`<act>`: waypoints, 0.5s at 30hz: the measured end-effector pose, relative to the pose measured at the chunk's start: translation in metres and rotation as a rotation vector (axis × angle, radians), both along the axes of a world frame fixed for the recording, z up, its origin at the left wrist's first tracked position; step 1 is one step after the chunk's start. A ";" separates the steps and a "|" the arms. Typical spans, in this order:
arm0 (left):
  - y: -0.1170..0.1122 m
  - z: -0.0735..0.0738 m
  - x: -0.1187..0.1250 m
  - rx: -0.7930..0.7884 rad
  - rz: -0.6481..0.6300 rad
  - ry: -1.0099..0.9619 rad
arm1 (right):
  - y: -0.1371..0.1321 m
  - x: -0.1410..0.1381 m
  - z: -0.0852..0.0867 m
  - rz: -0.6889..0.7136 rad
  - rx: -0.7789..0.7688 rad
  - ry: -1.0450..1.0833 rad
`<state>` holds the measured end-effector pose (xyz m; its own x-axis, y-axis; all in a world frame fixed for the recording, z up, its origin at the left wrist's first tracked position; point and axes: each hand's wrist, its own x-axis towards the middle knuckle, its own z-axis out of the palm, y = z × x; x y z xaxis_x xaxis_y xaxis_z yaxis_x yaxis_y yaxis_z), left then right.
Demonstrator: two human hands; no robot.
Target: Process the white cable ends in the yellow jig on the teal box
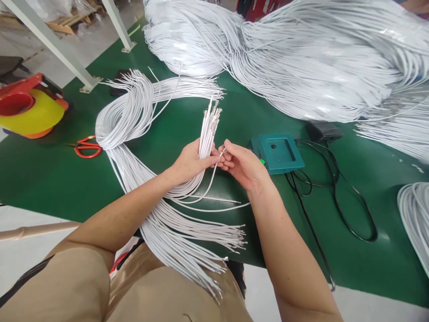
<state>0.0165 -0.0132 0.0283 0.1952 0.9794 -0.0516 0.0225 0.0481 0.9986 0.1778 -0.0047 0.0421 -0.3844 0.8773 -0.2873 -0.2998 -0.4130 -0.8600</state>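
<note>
My left hand [191,162] is closed around a bundle of white wires [207,134], whose tipped ends point up and away from me. Just right of that bundle, my right hand [246,165] pinches the end of a single white wire [214,174] between thumb and fingers, close to the left fingertips. The bundle bends down into a larger group of white wires [157,219], with loose ends fanned toward my lap. Farther up, a coiled loop of white wires [124,116] lies on the green table [50,174].
Large heaps of white wire [315,62] cover the back of the table. A teal device [276,154] and a black cable [338,188] lie to the right. Red-handled scissors [87,147] and a yellow-and-red tape dispenser [31,109] are at left. Another wire coil [415,219] sits at the right edge.
</note>
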 end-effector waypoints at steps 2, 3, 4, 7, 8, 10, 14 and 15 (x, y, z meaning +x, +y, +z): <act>0.000 0.001 -0.001 -0.002 0.002 -0.030 | 0.001 0.001 -0.001 -0.005 -0.017 0.036; 0.000 0.001 -0.001 -0.005 0.005 -0.047 | 0.001 0.001 -0.001 -0.016 -0.027 0.044; 0.000 0.002 -0.001 -0.008 0.007 -0.063 | 0.001 0.001 -0.002 -0.030 -0.033 0.043; 0.001 0.002 -0.001 -0.008 0.015 -0.104 | 0.000 0.000 -0.002 -0.078 -0.006 0.002; 0.001 0.002 -0.001 -0.007 0.019 -0.118 | -0.001 -0.001 -0.002 -0.105 0.023 -0.028; 0.002 0.002 -0.001 -0.012 0.013 -0.147 | -0.003 -0.003 0.000 -0.180 0.109 -0.121; 0.004 0.001 -0.001 -0.071 -0.014 -0.200 | -0.007 -0.008 -0.001 -0.281 0.348 -0.405; 0.004 0.001 -0.001 -0.096 -0.018 -0.217 | -0.007 -0.009 -0.003 -0.300 0.437 -0.501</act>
<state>0.0150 -0.0091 0.0293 0.2289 0.9683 -0.0997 -0.1907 0.1450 0.9709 0.1686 -0.0118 0.0395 -0.0239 0.9991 0.0348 0.1263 0.0375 -0.9913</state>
